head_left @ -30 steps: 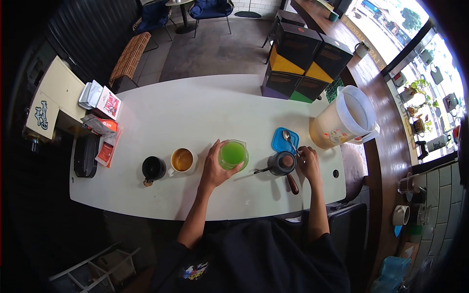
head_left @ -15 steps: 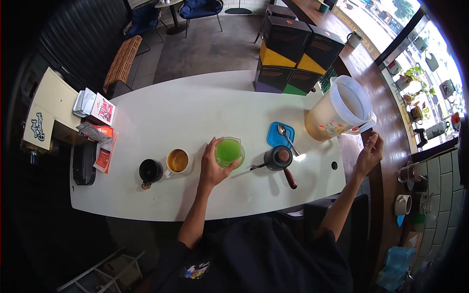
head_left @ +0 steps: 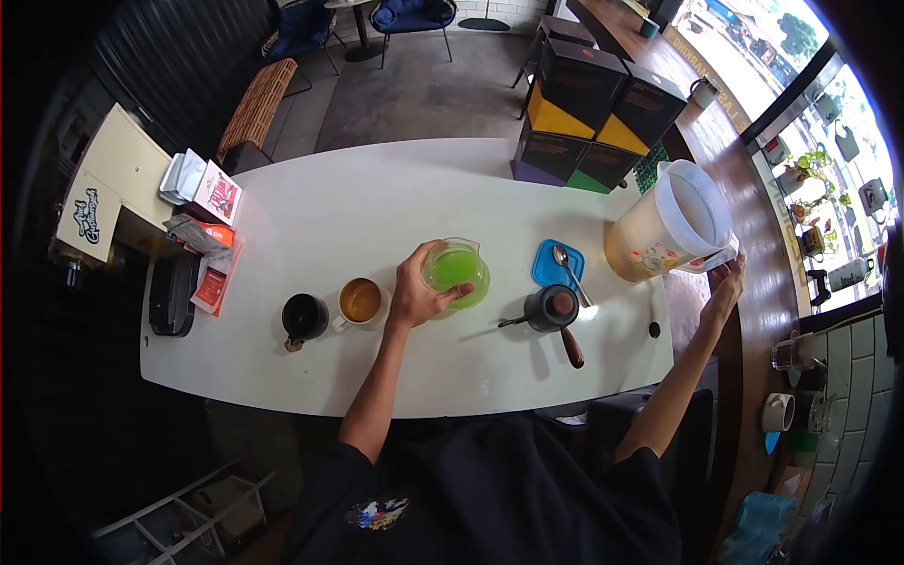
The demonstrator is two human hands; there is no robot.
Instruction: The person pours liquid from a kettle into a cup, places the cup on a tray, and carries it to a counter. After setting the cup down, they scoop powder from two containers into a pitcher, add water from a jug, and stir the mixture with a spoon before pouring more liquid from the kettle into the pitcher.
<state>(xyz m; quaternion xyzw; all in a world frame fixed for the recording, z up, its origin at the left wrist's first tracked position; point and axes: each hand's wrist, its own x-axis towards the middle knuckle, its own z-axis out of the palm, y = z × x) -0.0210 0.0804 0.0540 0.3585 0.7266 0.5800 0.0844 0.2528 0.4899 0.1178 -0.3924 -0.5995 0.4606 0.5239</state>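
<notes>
My left hand [head_left: 423,290] is wrapped around the side of a glass jug [head_left: 482,284] of bright green liquid, thumb across its near side. Whether the jug's base touches the table is hidden. At far right, my right hand [head_left: 722,290] has its fingers at the handle of a large translucent plastic pitcher [head_left: 650,237] with a flower print. Between them stands a small dark pot [head_left: 543,315] with a wooden handle, near a blue lid [head_left: 546,267] with a metal spoon [head_left: 572,273] across it. Left of my left hand sit a cup with brown inside [head_left: 360,299] and a black cup [head_left: 304,317].
Stacked black boxes [head_left: 579,89] stand at the table's far right corner. A cream box [head_left: 108,188], card holders [head_left: 217,195] and a black case [head_left: 174,295] line the left end. A wooden counter [head_left: 720,141] runs along the right beside the window.
My right hand has moved up to the pitcher's handle. The glass jug now appears farther from me and tilted, still in my left hand. The camera view has shifted slightly.
</notes>
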